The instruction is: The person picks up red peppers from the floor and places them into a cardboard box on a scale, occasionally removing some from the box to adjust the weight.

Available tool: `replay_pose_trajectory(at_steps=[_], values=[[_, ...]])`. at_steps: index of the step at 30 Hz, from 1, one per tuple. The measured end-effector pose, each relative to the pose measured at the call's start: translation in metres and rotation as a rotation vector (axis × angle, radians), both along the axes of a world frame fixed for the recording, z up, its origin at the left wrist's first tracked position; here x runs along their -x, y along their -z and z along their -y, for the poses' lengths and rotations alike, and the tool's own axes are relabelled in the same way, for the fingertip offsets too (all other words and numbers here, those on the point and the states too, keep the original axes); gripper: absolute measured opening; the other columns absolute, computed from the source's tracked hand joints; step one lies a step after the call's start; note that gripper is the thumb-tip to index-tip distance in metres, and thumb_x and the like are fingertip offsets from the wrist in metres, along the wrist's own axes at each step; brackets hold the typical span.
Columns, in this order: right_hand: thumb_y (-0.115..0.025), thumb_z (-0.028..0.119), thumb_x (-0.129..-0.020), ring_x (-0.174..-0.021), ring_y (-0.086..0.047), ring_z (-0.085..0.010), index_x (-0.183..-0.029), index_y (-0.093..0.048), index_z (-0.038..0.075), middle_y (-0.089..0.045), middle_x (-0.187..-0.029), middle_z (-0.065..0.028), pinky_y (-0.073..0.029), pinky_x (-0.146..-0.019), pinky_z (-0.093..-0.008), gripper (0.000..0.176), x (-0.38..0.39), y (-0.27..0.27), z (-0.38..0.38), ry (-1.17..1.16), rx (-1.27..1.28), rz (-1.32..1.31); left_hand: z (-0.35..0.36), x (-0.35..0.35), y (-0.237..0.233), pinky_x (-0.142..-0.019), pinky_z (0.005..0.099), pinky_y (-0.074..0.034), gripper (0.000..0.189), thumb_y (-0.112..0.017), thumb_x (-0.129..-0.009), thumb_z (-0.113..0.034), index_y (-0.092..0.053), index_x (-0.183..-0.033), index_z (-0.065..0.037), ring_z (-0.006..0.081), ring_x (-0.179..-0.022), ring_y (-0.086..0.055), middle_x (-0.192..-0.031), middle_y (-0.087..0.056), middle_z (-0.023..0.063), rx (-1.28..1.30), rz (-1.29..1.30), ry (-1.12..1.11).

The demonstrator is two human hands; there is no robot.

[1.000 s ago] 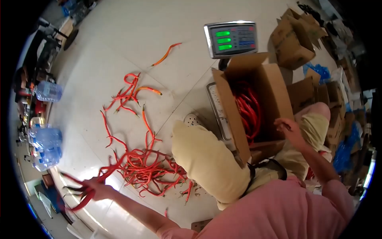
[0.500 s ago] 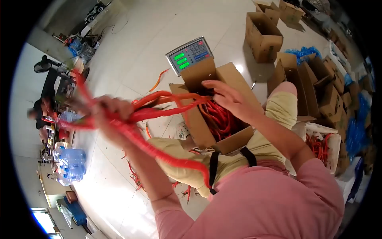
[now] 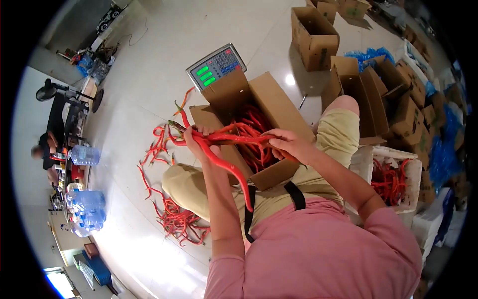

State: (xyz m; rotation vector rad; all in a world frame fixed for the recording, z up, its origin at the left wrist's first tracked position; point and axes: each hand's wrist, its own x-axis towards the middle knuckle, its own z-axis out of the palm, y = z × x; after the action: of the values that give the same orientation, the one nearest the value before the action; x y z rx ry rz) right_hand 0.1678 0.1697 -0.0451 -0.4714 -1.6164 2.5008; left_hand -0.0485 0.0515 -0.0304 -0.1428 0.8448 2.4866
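Observation:
Long red chili peppers (image 3: 219, 158) stretch between my two hands, above the near left part of an open cardboard box (image 3: 281, 107). My left hand (image 3: 199, 142) is closed round their stem ends. At the other end, my right hand (image 3: 290, 144) pinches the peppers over the box. More red peppers (image 3: 254, 119) lie inside the box. Just behind the box stands a scale display (image 3: 216, 66) with green lit readouts.
Loose peppers (image 3: 181, 224) are heaped on the floor at left. A white foam box (image 3: 411, 184) with peppers stands at right, near open cartons (image 3: 316, 47) and blue plastic (image 3: 443, 154). Water bottles (image 3: 89, 204) and a person (image 3: 49, 149) are at far left.
My left hand has come down and right with the peppers, nearer the box. My right hand has closed on them. The view has shifted, showing more of the floor heap.

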Motion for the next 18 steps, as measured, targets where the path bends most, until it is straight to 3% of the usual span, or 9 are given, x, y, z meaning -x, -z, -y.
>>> replay_pose_trajectory(at_steps=[3,4,7,8,11,13,17,18], values=[[-0.047,0.012,-0.092,-0.069,-0.053,-0.0086,-0.119,-0.047,0.000,-0.057,-0.092,-0.0043,-0.045,-0.062,-0.0227,0.030,-0.002,0.014,-0.003,0.081,-0.251,0.040,0.004,0.003,-0.005,-0.053,0.0276,-0.036,0.015,-0.054,-0.078,-0.018,-0.041,-0.077,-0.009,0.0128,-0.052,-0.037,-0.062,-0.039,0.0011,0.025,-0.011,-0.071],[-0.050,0.005,-0.087,-0.078,-0.055,-0.0128,-0.119,-0.047,0.002,-0.057,-0.101,-0.0072,-0.047,-0.070,-0.0257,0.033,-0.004,0.014,-0.005,0.088,-0.252,0.110,0.006,0.006,-0.006,-0.053,0.0274,-0.036,0.016,-0.054,-0.078,-0.018,-0.041,-0.078,-0.009,0.0127,-0.052,-0.037,-0.062,-0.039,0.0010,0.008,-0.022,-0.081],[-0.056,-0.001,-0.080,-0.087,-0.055,-0.0175,-0.120,-0.047,0.004,-0.054,-0.109,-0.0092,-0.047,-0.074,-0.0284,0.042,-0.002,0.003,0.004,0.450,-1.314,-0.044,0.011,0.009,-0.013,-0.052,0.0269,-0.036,0.016,-0.054,-0.079,-0.018,-0.040,-0.076,-0.009,0.0128,-0.052,-0.037,-0.061,-0.040,0.0009,0.000,-0.036,-0.142],[-0.060,-0.004,-0.073,-0.098,-0.053,-0.0226,-0.126,-0.043,0.006,-0.047,-0.123,-0.0095,-0.045,-0.081,-0.0306,0.057,-0.002,-0.005,0.006,0.432,-1.308,-0.094,0.013,0.008,-0.015,-0.052,0.0268,-0.036,0.016,-0.053,-0.080,-0.017,-0.040,-0.075,-0.009,0.0128,-0.052,-0.037,-0.061,-0.040,0.0010,0.010,-0.047,-0.164],[-0.062,-0.002,-0.076,-0.102,-0.052,-0.0231,-0.132,-0.036,0.007,-0.039,-0.131,-0.0103,-0.044,-0.083,-0.0307,0.062,0.010,-0.037,0.042,0.168,-0.665,-0.313,0.012,-0.001,-0.017,-0.053,0.0278,-0.037,0.017,-0.053,-0.081,-0.019,-0.040,-0.074,-0.011,0.0133,-0.052,-0.038,-0.060,-0.041,0.0007,0.069,-0.057,-0.222],[-0.063,0.001,-0.078,-0.104,-0.052,-0.0221,-0.136,-0.029,0.006,-0.032,-0.137,-0.0111,-0.044,-0.084,-0.0301,0.066,0.022,-0.054,0.059,-0.006,-0.607,-0.455,0.007,-0.008,-0.017,-0.053,0.0285,-0.038,0.017,-0.053,-0.082,-0.020,-0.040,-0.075,-0.011,0.0135,-0.051,-0.039,-0.060,-0.041,0.0005,0.107,-0.047,-0.247],[-0.056,0.015,-0.088,-0.093,-0.055,-0.0165,-0.123,-0.041,0.000,-0.049,-0.123,-0.0138,-0.045,-0.080,-0.0282,0.041,0.054,-0.042,0.063,0.064,-0.515,-0.565,0.006,-0.018,-0.005,-0.051,0.0285,-0.038,0.020,-0.056,-0.083,-0.024,-0.043,-0.078,-0.011,0.0143,-0.051,-0.041,-0.061,-0.044,0.0006,0.134,-0.093,-0.261],[-0.047,0.019,-0.093,-0.089,-0.057,-0.0159,-0.109,-0.049,0.001,-0.056,-0.113,-0.0152,-0.047,-0.079,-0.0289,0.024,0.056,-0.058,0.067,0.189,-0.278,-0.540,0.009,-0.017,-0.001,-0.046,0.0271,-0.039,0.019,-0.055,-0.086,-0.024,-0.045,-0.080,-0.009,0.0132,-0.049,-0.044,-0.061,-0.044,0.0012,0.106,-0.112,-0.282]])
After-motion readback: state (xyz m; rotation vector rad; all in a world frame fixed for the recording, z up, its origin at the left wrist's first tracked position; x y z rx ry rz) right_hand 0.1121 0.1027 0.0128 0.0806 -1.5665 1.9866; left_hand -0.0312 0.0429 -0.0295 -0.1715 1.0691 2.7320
